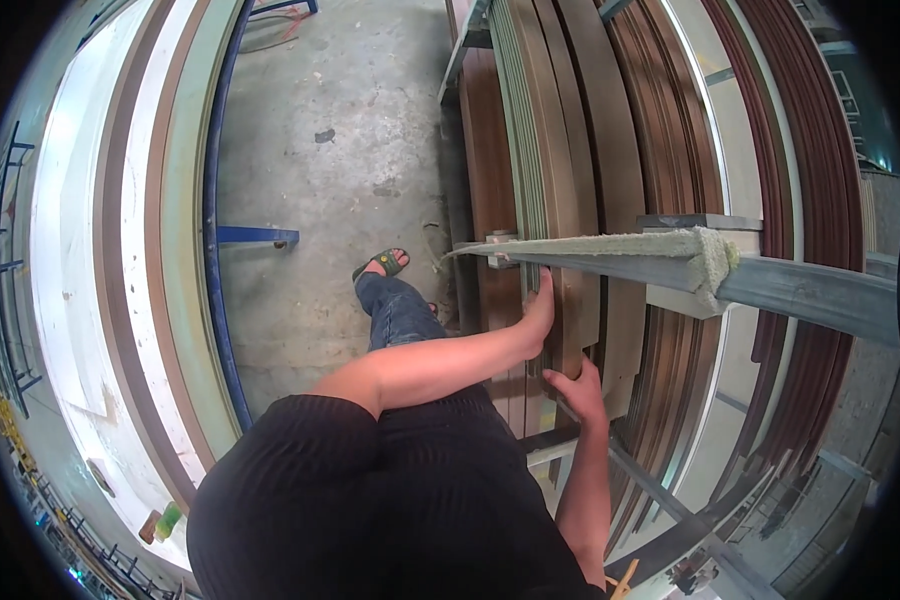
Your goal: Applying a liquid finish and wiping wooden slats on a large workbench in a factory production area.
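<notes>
Long brown boards [570,200] lie lengthwise on a rack to my right, beside a bundle of thin green strips [518,120]. Crossing my body, my left arm brings my left hand [540,315] to the left side of one brown board, just below a metal rack arm. Its fingers are closed against the board and partly hidden. My right hand [582,388] grips the near end of that board, thumb on the left and fingers at the right. The fingers' undersides are out of sight.
A metal rack arm [810,290] wrapped with pale fabric [610,243] crosses above the boards. Farther right lie dark red profiles [810,130]. On my left stands a blue-framed rack [212,200] holding white panels [80,200]; its blue foot [258,236] juts over the concrete floor [320,130].
</notes>
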Demonstrator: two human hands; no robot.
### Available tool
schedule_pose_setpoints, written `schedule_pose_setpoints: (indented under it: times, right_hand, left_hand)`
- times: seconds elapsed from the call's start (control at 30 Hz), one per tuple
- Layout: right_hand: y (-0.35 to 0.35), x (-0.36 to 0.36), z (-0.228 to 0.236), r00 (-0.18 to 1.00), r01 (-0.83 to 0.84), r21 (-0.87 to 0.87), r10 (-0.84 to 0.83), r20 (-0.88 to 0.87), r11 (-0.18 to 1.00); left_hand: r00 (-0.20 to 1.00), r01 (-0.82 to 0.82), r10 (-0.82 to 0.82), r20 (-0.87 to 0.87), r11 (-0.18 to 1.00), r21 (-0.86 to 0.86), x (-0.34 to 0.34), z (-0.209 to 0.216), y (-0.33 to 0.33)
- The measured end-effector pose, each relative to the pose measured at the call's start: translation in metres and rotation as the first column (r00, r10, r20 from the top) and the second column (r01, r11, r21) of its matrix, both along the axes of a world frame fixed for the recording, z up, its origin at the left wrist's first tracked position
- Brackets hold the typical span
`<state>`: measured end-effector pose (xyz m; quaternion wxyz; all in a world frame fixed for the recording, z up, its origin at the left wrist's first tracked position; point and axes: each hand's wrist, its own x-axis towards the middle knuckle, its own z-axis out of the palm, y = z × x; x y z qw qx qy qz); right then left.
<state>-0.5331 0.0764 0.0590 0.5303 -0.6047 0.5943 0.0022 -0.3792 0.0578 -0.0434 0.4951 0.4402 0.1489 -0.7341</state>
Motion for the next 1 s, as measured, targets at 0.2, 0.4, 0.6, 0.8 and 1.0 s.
schedule_pose_setpoints:
  times: [0.2, 0.4, 0.6, 0.8, 1.0]
  right_hand:
    - [-0.012, -0.002, 0.034, 1.000, -0.018, 0.069, 0.016, 0.015, 0.997]
    - [-0.032, -0.015, 0.046, 0.997, -0.059, 0.160, 0.050, 0.062, 0.985]
    - [-0.071, -0.014, 0.035, 0.979, -0.135, 0.210, 0.098, 0.179, 0.968]
    - [-0.124, 0.011, 0.057, 0.964, -0.011, 0.033, 0.002, 0.267, 0.999]
    - [-0.152, 0.085, -0.006, 0.965, -0.239, -0.083, 0.246, 0.093, 0.968]
  left_hand:
    - [0.969, 0.093, -0.075, 0.234, 0.993, -0.067, 0.001, 0.029, 0.007]
    - [0.859, 0.145, -0.072, 0.506, 0.984, -0.106, -0.004, 0.035, 0.009]
    - [0.875, 0.149, -0.104, 0.473, 0.987, -0.060, 0.004, 0.053, 0.012]
    - [0.889, 0.131, -0.031, 0.457, 0.973, -0.188, 0.011, 0.078, 0.016]
    - [0.968, 0.175, -0.114, 0.223, 0.945, -0.278, 0.031, 0.064, 0.009]
